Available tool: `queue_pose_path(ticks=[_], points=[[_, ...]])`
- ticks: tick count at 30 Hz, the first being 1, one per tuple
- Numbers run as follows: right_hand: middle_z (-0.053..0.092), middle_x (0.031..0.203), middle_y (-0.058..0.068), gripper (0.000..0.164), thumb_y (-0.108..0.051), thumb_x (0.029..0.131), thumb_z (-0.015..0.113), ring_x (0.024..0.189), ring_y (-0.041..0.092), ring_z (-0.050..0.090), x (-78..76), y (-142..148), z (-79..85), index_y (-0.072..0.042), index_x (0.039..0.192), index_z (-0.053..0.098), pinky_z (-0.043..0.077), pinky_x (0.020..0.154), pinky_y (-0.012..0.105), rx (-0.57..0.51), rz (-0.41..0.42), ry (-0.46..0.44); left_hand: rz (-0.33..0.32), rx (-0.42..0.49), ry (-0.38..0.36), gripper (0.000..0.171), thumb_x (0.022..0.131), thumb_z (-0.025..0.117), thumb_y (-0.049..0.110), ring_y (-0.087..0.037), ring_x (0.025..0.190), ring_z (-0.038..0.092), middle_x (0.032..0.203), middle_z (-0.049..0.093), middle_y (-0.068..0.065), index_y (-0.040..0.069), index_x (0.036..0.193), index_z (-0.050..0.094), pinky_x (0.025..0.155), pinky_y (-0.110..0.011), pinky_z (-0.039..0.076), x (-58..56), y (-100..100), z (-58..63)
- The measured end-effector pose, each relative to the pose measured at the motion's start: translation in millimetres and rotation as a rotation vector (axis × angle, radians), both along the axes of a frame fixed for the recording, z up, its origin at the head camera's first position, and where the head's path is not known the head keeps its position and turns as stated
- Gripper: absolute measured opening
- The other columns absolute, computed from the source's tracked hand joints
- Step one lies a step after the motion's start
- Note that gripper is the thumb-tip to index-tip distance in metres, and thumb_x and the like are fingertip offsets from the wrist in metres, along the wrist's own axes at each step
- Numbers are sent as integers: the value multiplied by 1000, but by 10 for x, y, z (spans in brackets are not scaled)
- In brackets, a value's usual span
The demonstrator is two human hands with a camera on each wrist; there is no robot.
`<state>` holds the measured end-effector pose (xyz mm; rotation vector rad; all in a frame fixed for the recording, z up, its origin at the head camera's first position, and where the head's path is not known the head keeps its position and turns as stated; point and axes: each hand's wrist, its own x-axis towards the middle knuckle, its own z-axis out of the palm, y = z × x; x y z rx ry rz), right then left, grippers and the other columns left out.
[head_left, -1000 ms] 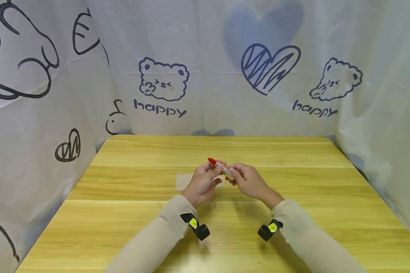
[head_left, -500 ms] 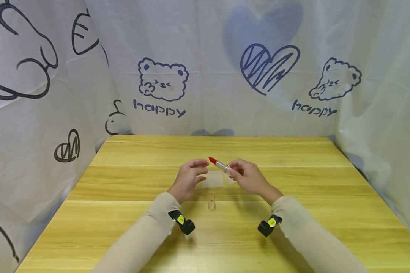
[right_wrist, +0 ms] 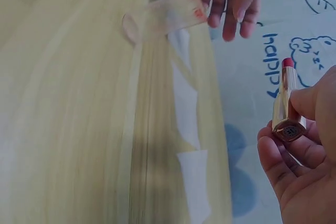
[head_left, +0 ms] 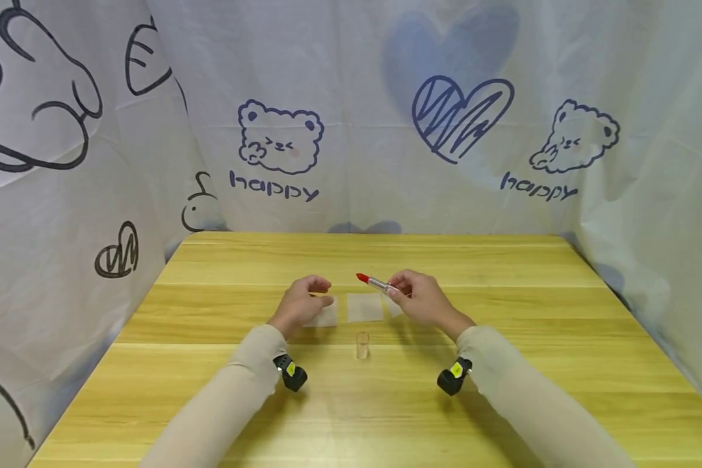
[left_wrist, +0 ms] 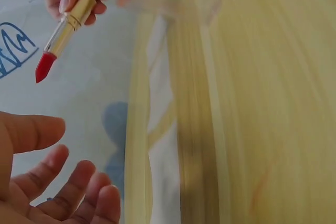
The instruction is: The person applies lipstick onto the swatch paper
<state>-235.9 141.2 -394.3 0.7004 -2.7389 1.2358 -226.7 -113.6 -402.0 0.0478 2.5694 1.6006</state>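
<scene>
A lipstick with its red bullet out and a gold base slants up to the left in my right hand. Thumb and fingers pinch it by the gold base, seen well in the right wrist view. My left hand is apart from it, fingers relaxed and holding nothing, over the left white paper piece. Between the forearms a clear lipstick cap stands on the table, with red smears near one end in the right wrist view.
A middle white paper piece lies flat behind the cap, and a right white paper piece is partly hidden by my right hand. The wooden table ends at a white curtain with drawings.
My left hand has let go of the lipstick and moved left, leaving the clear cap and paper pieces in view. My right hand keeps the lipstick, lowered slightly.
</scene>
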Motion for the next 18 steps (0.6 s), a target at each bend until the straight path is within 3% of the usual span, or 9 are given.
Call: queue_pose_path(ticks=[9,18], points=[[64,87,2,13,-13,95,63,78,15,58,-157,0,-123,-2,103,64,49,67,31,88,17,3,-113,-334,36,32,90,68,13,-33,108,56,126,58,-16,2,120,63,91,-46,48,-63,-174,-13],[61,81,-1,10,-14,93,65,71,13,54,-273,-55,-90,-5,97,64,47,66,30,152,52,-7,-220,-531,52,35,87,73,11,-37,120,52,126,59,-19,0,119,65,100,-46,43,-161,-323,-20]])
